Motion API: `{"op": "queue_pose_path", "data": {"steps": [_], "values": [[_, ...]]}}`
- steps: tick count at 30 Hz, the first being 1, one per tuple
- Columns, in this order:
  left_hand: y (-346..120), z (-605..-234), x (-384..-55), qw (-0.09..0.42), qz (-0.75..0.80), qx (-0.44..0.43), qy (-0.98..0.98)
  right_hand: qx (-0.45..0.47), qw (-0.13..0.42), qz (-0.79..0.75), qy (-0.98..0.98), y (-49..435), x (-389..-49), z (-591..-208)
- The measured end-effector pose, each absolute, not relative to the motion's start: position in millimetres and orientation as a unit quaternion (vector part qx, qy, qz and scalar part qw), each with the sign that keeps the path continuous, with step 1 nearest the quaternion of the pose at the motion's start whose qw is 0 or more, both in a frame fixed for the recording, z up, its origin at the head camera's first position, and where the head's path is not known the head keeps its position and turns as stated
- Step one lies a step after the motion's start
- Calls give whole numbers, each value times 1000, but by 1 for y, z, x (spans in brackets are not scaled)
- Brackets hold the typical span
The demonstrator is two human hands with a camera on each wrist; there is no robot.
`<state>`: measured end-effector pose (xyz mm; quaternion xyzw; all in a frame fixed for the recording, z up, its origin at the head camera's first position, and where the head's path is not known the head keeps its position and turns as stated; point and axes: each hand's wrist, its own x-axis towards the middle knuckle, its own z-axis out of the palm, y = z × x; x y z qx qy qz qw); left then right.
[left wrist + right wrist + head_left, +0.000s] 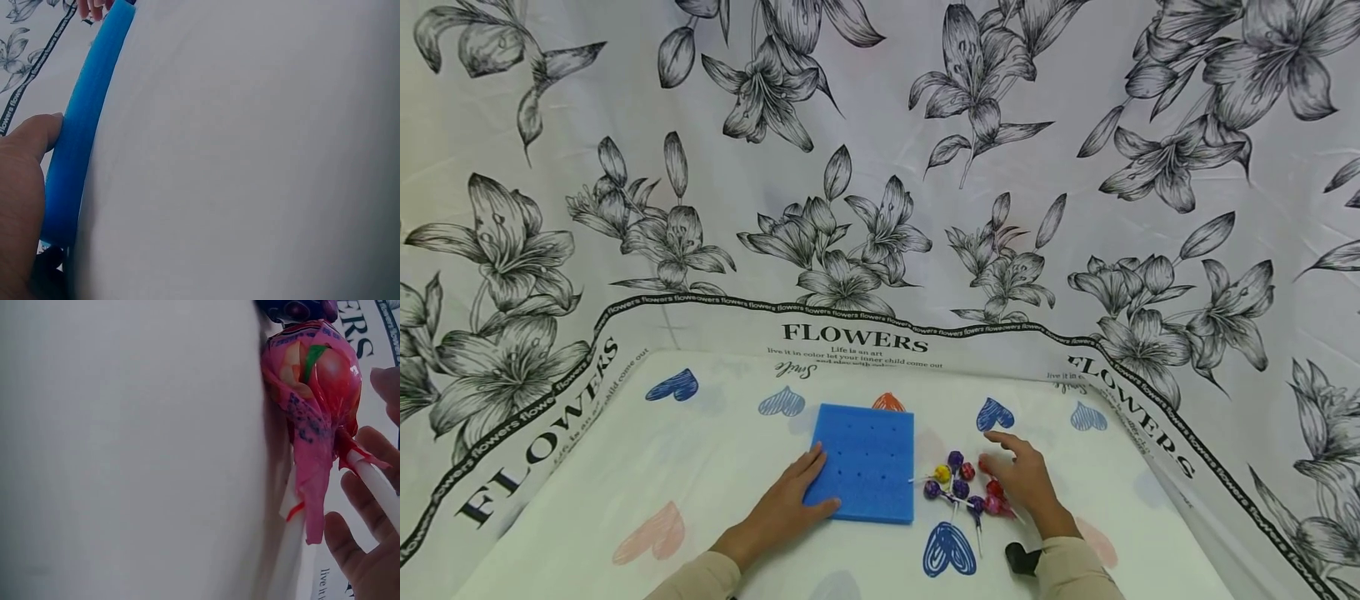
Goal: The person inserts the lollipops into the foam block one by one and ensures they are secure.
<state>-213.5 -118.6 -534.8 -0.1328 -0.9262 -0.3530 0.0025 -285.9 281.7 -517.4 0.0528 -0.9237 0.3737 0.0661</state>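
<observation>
Blue foam block (pixel 871 467) touched by left hand (pixel 784 502), fingers extended; right hand (pixel 1027 481) loosely spread beside lollipops (pixel 960 489), contact unclear.

Room type: can't tell. Reads as a fabric-screened work nook. White fabric printed with black line-drawn lilies (pixel 876 125) hangs at left, back and right, carrying a wavy black lettered band (pixel 842 315). White cloth with blue, pink and orange-red hearts (pixel 737 446) covers the desk.
</observation>
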Motion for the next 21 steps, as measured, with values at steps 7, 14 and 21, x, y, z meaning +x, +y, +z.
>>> {"op": "queue_pose_path", "data": {"steps": [7,14,21], "values": [[-119,-534,-213,3,-357,-136,-924,50,50,361,-930,278,-286,-516],[-118,-535,-212,0,-350,-129,-928,13,28,350,-936,277,-287,-521],[-119,-536,-213,-1,-350,-130,-927,38,46,334,-941,276,-288,-520]]}}
